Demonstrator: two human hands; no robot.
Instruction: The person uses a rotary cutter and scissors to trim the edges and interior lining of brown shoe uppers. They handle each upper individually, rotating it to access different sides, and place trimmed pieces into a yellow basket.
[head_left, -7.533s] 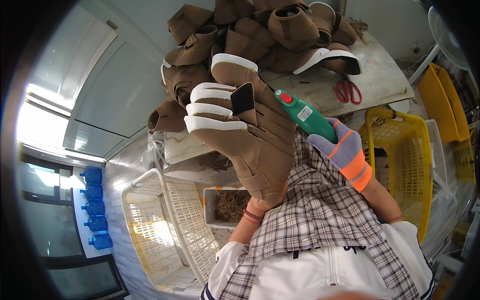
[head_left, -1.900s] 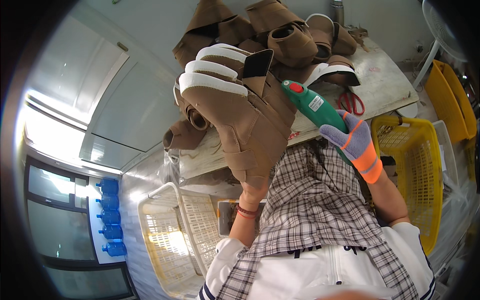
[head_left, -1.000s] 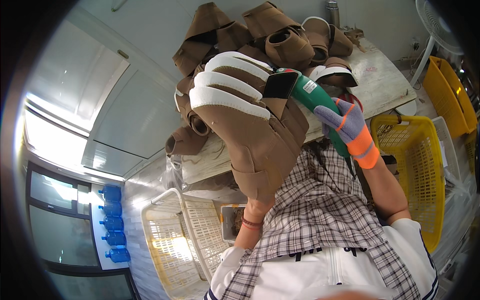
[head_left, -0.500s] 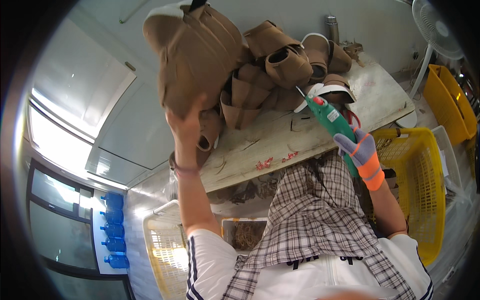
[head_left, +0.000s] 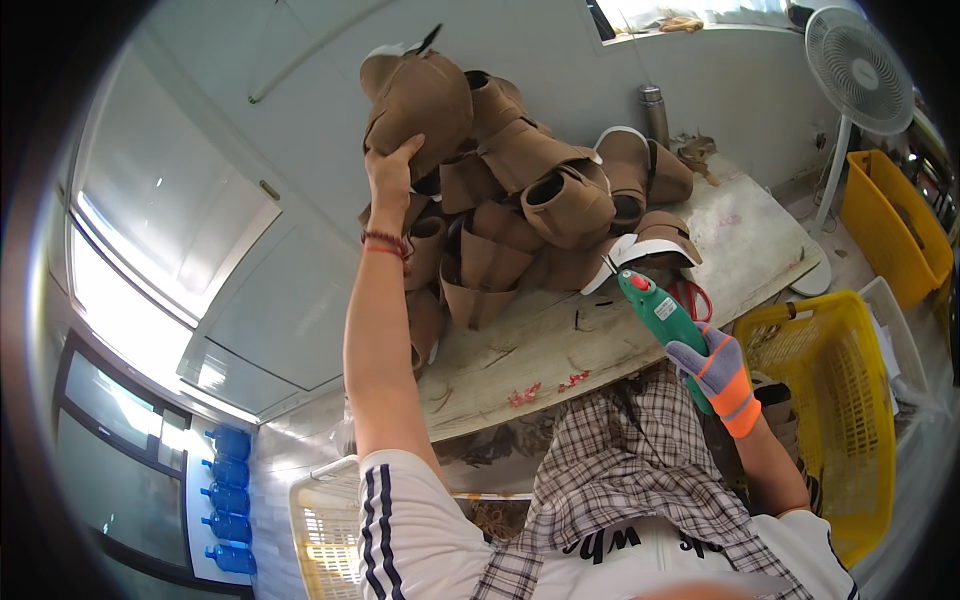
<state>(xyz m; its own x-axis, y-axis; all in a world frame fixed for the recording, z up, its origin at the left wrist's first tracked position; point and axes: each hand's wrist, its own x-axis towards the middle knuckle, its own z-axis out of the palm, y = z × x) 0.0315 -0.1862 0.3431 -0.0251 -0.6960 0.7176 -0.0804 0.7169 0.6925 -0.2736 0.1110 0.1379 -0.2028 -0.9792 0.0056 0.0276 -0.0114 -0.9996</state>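
Note:
My left hand, bare with a red bracelet at the wrist, grips a brown cap at the far left of the table. A black strap sticks up from that cap. Against it and to its right lies a heap of similar brown caps, some with white edges. My right hand, in a grey and orange glove, is wrapped round a green handheld tool with a red button and a thin pointed tip. The tip is close to a white-edged brown cap at the table's middle right.
The worn table bears red scraps and red-handled scissors. A metal flask stands behind the heap. At right are a yellow basket, an orange bin and a fan; blue water bottles stand left.
My left arm has stretched farther out, carrying the cap away from me to the heap's far left side. My right hand still holds the green tool. The whole view has shifted.

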